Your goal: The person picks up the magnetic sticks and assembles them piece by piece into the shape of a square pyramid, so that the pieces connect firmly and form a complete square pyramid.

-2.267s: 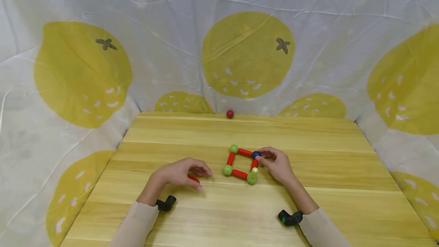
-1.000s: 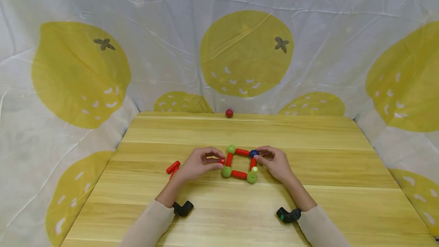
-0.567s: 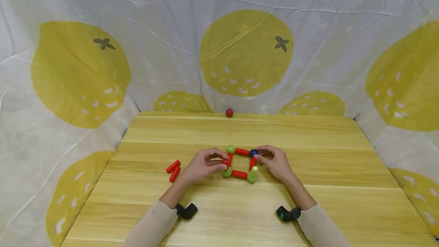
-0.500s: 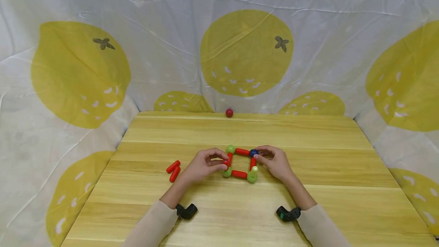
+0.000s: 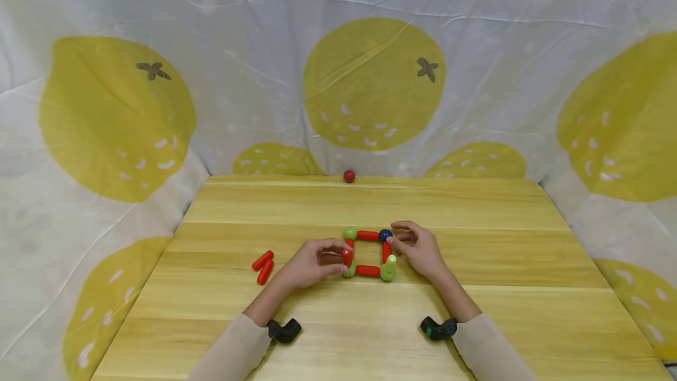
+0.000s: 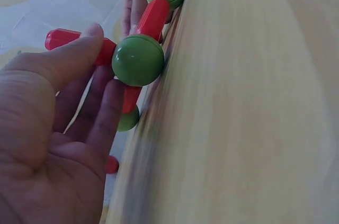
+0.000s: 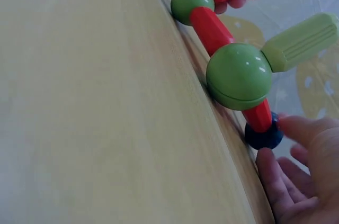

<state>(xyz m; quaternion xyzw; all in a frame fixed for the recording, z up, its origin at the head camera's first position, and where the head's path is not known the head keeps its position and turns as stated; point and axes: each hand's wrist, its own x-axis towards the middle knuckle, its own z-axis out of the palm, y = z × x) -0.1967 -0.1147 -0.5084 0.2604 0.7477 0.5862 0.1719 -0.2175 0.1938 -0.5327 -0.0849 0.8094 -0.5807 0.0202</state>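
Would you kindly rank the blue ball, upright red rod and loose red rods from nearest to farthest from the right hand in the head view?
1. Blue ball: at the right hand.
2. Upright red rod: leftward, held by the left hand.
3. Loose red rods: farthest left, past the left hand.

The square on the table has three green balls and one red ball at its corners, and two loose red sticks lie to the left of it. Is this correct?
Not quite: the fourth corner has a blue ball, not a red one, as the head view shows. The three green balls and two loose red sticks are as you say.
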